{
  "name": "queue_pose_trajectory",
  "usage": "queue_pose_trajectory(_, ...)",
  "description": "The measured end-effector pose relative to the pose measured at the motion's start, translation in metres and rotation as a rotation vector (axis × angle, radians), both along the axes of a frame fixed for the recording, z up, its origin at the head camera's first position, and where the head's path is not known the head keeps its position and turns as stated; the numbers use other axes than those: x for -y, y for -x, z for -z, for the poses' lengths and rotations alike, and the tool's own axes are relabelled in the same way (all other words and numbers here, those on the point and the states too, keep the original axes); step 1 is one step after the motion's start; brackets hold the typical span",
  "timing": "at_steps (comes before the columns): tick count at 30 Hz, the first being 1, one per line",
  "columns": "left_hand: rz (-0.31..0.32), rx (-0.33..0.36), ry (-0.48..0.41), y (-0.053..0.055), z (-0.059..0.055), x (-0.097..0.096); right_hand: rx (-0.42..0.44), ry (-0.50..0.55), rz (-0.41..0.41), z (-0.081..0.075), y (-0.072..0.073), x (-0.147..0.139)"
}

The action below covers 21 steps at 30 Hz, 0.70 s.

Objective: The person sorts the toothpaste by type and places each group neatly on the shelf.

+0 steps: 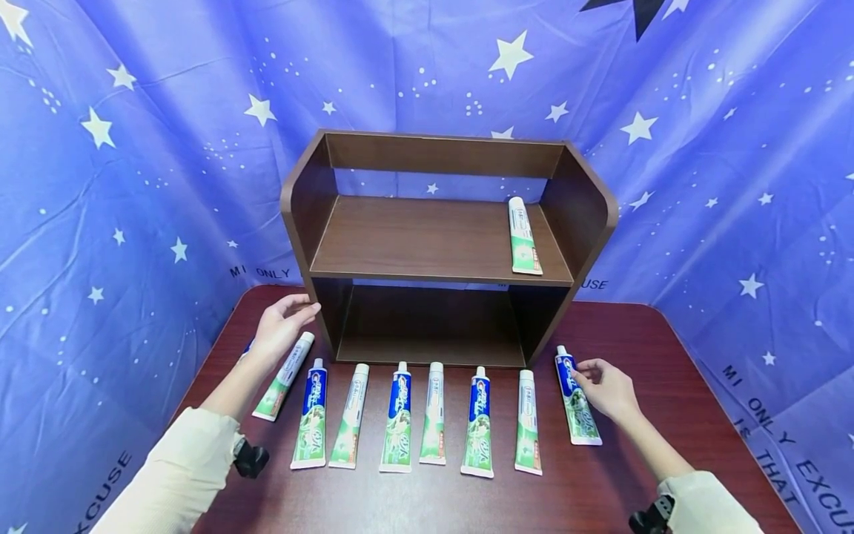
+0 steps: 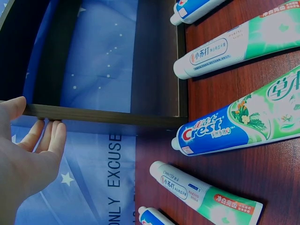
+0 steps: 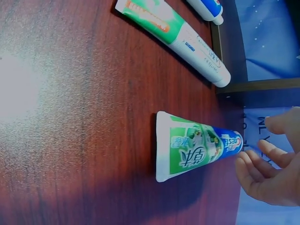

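My left hand (image 1: pixel 280 330) is at the left side panel of a dark brown two-tier shelf (image 1: pixel 434 237). In the left wrist view, the thumb lies on one side of the panel's edge and the fingers on the other, gripping it. My right hand (image 1: pixel 607 389) is beside the rightmost toothpaste tube (image 1: pixel 579 408), blue and green with Crest lettering. Its fingertips are right at the tube's blue end; in the right wrist view, thumb and fingers (image 3: pixel 255 171) stand apart with a gap between them. A white and green toothpaste tube (image 1: pixel 523 237) lies on the upper shelf board.
Several more toothpaste tubes, alternating white-green and blue-green, lie in a row before the shelf, including a Crest tube (image 1: pixel 477 423) and a white one (image 1: pixel 287 378). Another is mostly hidden behind the left wrist. The reddish-brown table (image 1: pixel 600 497) is surrounded by a blue star-patterned curtain (image 1: pixel 427 67).
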<state>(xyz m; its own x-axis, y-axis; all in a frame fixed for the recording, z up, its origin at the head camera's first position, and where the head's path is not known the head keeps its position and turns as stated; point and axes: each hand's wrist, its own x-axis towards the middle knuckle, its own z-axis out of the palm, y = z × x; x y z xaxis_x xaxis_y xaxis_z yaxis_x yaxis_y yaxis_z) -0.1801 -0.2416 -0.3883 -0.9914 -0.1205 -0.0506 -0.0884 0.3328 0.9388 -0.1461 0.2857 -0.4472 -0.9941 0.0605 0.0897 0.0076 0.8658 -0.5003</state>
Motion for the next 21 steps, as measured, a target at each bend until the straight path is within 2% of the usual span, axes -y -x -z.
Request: queue_pose_trajectory(21, -0.003, 0.009, 0.002, 0.0, 0.001, 0.001, 0.147, -0.003, 0.029, 0.018, 0.005, -0.007)
